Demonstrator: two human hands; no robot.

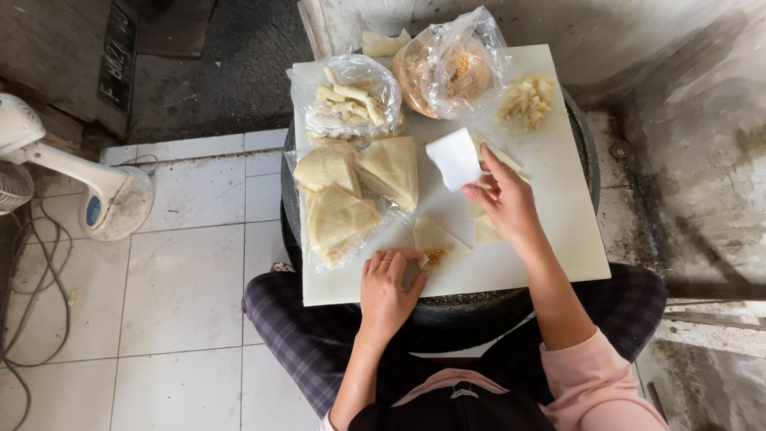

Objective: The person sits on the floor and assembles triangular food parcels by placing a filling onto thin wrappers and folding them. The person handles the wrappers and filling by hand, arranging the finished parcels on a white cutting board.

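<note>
Head view shows a thin triangular wrapper (435,239) with a small heap of brown filling, lying flat near the front edge of the white board (558,199). Left hand (387,291) rests open beside it, fingertips touching its corner. Right hand (504,199) has its grip closed on a white flat scraper (455,158), partly hiding another wrapper piece beneath. Clear, crinkled bags hold stacked triangular sheets (351,195), pale sticks (347,100) and brown crumbs (447,72); the worktop under the board is mostly hidden.
</note>
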